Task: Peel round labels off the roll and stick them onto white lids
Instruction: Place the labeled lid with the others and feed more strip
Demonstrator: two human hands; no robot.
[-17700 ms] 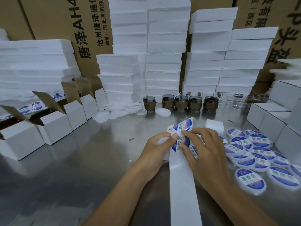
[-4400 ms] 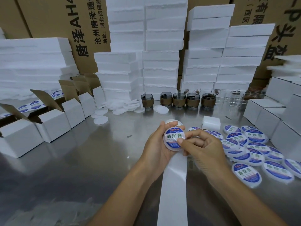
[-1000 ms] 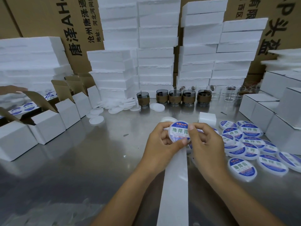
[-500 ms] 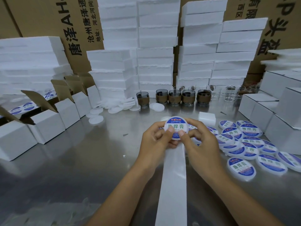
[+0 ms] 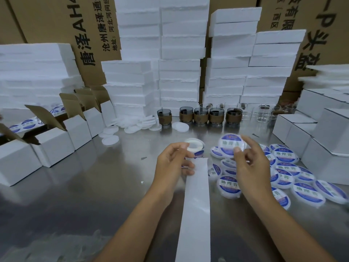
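Open white cartons (image 5: 54, 146) line the left edge of the steel table (image 5: 94, 195), their insides too dark for us to read. Our right hand (image 5: 249, 167) pinches a labelled lid (image 5: 229, 146) above the finished lids (image 5: 284, 156) near the right edge. Our left hand (image 5: 170, 165) curls beside the backing strip (image 5: 196, 214) and label roll (image 5: 194, 145) mid-table, grip unclear.

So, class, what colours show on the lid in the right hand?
The lid is blue and white, with greenish writing; head view.
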